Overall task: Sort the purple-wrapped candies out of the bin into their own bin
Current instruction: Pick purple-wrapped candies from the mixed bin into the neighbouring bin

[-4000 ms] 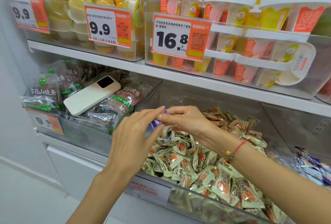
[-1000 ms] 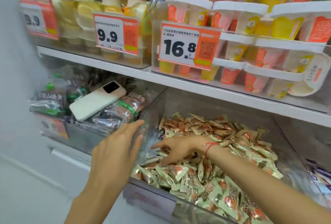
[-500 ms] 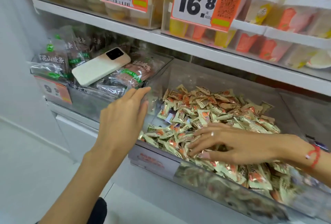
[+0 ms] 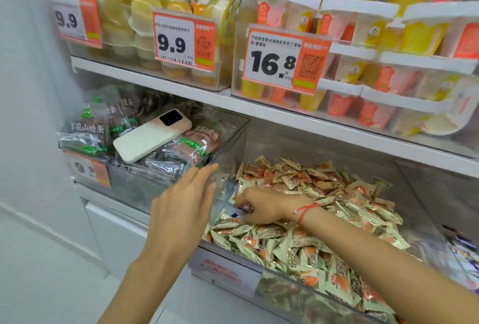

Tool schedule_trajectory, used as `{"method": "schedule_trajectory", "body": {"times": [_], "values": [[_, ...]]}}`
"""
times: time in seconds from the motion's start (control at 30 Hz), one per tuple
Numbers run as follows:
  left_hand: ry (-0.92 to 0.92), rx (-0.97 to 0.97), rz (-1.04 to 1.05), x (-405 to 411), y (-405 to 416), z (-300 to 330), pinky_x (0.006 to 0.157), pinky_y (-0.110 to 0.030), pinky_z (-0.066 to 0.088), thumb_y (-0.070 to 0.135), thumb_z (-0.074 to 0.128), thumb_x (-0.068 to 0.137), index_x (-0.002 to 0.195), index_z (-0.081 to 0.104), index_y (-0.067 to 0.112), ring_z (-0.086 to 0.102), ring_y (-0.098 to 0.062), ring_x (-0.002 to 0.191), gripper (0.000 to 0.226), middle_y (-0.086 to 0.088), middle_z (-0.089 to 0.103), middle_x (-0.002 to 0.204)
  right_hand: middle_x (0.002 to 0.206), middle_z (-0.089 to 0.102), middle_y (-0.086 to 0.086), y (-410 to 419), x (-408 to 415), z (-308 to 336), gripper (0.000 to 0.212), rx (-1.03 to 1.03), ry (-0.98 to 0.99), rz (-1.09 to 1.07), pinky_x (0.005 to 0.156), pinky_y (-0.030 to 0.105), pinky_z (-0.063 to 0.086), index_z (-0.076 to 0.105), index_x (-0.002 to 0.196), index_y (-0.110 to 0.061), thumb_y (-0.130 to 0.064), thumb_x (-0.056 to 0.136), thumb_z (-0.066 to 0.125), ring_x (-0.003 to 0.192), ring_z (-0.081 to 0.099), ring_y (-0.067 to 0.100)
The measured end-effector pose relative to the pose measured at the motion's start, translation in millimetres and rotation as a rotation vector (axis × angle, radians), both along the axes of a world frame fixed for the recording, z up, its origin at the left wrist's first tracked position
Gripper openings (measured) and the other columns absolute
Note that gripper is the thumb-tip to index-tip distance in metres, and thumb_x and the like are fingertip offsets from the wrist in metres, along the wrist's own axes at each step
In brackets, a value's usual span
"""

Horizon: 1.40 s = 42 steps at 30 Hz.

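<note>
1. My left hand [image 4: 181, 209] is open, with its fingers straight and close together. Its fingertips touch the clear side wall of the big clear plastic bin [image 4: 228, 157].
2. My right hand [image 4: 264, 207] is down in that bin, on the left side of the pile. Its fingers are curled, and they rest on the wrappers.
3. A small purple-blue wrapped candy [image 4: 234, 215] peeks out right by those fingertips. I cannot tell if my fingers pinch it or only touch it.
4. A thin red string bracelet [image 4: 304, 211] is around my right wrist.
5. The big bin is heaped with pale green and orange wrapped candies [image 4: 324, 194].
6. To the left sits another clear bin [image 4: 129, 176] full of dark snack packs with green labels [image 4: 88, 131]. A flat cream-white phone [image 4: 153, 135] lies on top of them.
7. At the far right edge, some purple wrapped candies [image 4: 464, 248] show in the next bin.
8. On the white shelf [image 4: 285, 116] above are clear boxes of yellow and orange pudding cups [image 4: 363, 64], with an orange and white price tag reading 16.8 [image 4: 282, 60].
</note>
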<state>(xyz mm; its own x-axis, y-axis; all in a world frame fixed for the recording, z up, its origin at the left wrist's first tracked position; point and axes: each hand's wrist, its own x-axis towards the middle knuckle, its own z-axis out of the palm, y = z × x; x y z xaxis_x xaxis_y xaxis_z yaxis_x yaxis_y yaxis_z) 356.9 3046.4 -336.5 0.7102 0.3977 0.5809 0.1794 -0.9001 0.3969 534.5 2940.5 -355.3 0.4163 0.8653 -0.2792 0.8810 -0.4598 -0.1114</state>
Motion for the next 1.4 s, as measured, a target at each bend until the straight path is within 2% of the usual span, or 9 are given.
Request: {"method": "schedule_trajectory", "body": {"times": [0.07,0.27,0.47,0.63,0.87,1.03,1.17,1.27,1.4], "values": [[-0.009,0.004,-0.003,0,1,0,0.045,-0.029,0.042,0.027,0.055,0.094,0.126,0.058,0.028,0.067,-0.019,0.072,0.032,0.01,0.065,0.106,0.121,0.058,0.006,6,7,-6,0.039,-0.07,0.039,0.038,0.093,0.037,0.046,0.063,0.123,-0.018,-0.035,0.088,0.064,0.11,0.052,0.023],[-0.019,-0.003,0.027,-1,2,-1,0.046,-0.014,0.027,0.028,0.056,0.093,0.122,0.059,0.03,0.064,-0.013,0.086,0.03,0.015,0.063,0.107,0.079,0.064,-0.009,-7,1,-1,0.012,0.235,0.15,-0.033,0.071,0.03,0.048,0.074,0.084,-0.019,-0.03,0.078,0.078,0.073,0.055,0.008],[-0.073,0.015,-0.057,3,-4,4,0.096,-0.026,0.035,0.046,0.038,0.094,0.133,0.053,0.022,0.044,-0.01,0.121,0.048,0.01,0.054,0.128,0.079,0.073,-0.001,-37,-29,62,0.011,0.688,0.388,-0.153,0.075,0.029,0.056,0.075,0.081,-0.012,-0.023,0.08,0.077,0.073,0.067,0.011],[-0.237,-0.163,-0.151,1,-18,14,0.081,-0.024,0.038,0.047,0.047,0.092,0.117,0.062,0.033,0.047,0.004,0.094,0.033,0.024,0.059,0.102,0.087,0.075,0.004,-47,-57,91,0.01,0.95,0.685,-0.223,0.079,0.022,0.054,0.075,0.092,-0.014,-0.019,0.084,0.071,0.082,0.069,0.012],[-0.281,-0.272,-0.024,-5,-7,14,0.064,-0.027,0.043,0.035,0.061,0.089,0.109,0.066,0.036,0.055,-0.006,0.085,0.021,0.024,0.057,0.093,0.104,0.072,-0.003,-16,-10,34,0.02,0.239,-0.022,-0.282,0.073,0.03,0.053,0.073,0.097,-0.017,-0.031,0.093,0.059,0.058,0.052,0.004],[-0.257,-0.313,0.023,-8,2,15,0.067,-0.03,0.043,0.037,0.061,0.089,0.11,0.066,0.035,0.058,-0.01,0.088,0.021,0.019,0.062,0.097,0.1,0.057,0.007,11,-11,8,0.047,-0.016,-0.339,-0.227,0.078,0.034,0.04,0.058,0.08,-0.008,-0.053,0.08,0.068,0.098,0.05,0.025],[-0.248,-0.335,0.029,-8,3,15,0.068,-0.032,0.045,0.041,0.059,0.089,0.112,0.065,0.035,0.058,-0.012,0.088,0.024,0.012,0.066,0.1,0.063,0.052,0.004,8,-16,9,0.047,0.075,-0.179,-0.233,0.054,0.028,0.038,0.05,0.057,-0.009,-0.042,0.081,0.072,0.066,0.051,0.023],[-0.26,-0.344,-0.001,-8,1,16,0.067,-0.033,0.046,0.042,0.057,0.089,0.112,0.064,0.037,0.058,-0.013,0.085,0.024,0.011,0.065,0.096,0.086,0.07,0.005,-20,-25,21,0.033,0.331,0.025,-0.263,0.071,0.037,0.052,0.072,0.081,-0.009,-0.043,0.083,0.07,0.082,0.063,0.025],[-0.257,-0.315,-0.138,-6,-15,18,0.071,-0.025,0.043,0.043,0.054,0.09,0.112,0.064,0.038,0.054,-0.005,0.091,0.024,0.02,0.06,0.096,0.098,0.071,-0.011,-75,-57,57,0.026,0.769,0.432,-0.461,0.077,0.021,0.056,0.072,0.103,-0.023,-0.04,0.084,0.069,0.088,0.067,0.005]]}}
